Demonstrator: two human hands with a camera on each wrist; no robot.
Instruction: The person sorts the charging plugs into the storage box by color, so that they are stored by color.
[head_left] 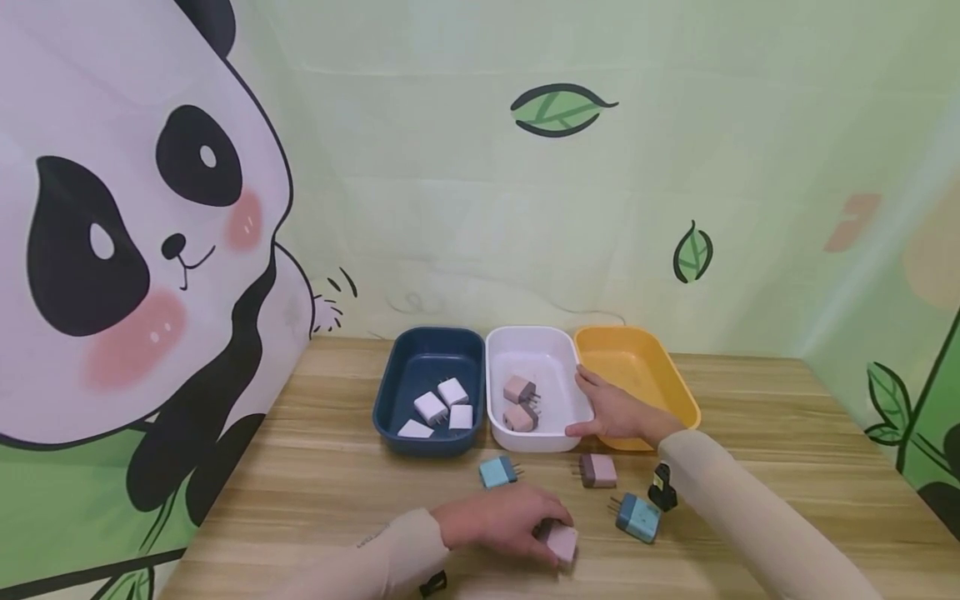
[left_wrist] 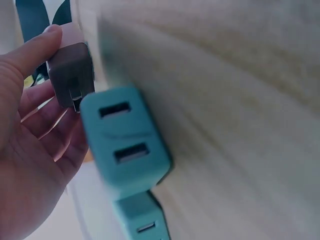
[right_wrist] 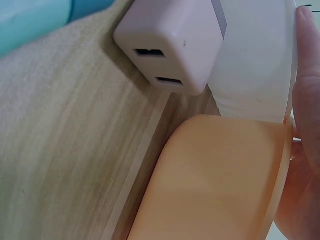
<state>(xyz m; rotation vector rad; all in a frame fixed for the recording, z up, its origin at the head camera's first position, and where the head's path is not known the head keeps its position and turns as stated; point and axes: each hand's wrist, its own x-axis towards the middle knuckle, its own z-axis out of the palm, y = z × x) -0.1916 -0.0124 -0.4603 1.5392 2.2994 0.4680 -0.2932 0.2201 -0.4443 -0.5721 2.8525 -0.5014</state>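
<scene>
Pairing 2 colours, the held charger [left_wrist: 71,62] looks pink-and-grey.

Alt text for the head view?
A left hand grips a pink charger at a wooden table; the right hand is at the rim of a white tray holding two pink chargers, between a navy tray and a yellow tray.

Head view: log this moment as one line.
left hand: holds pink charger; right hand: touches white bin; white bin: two pink chargers; dark blue bin: four white chargers; table: two teal chargers, one pink
</scene>
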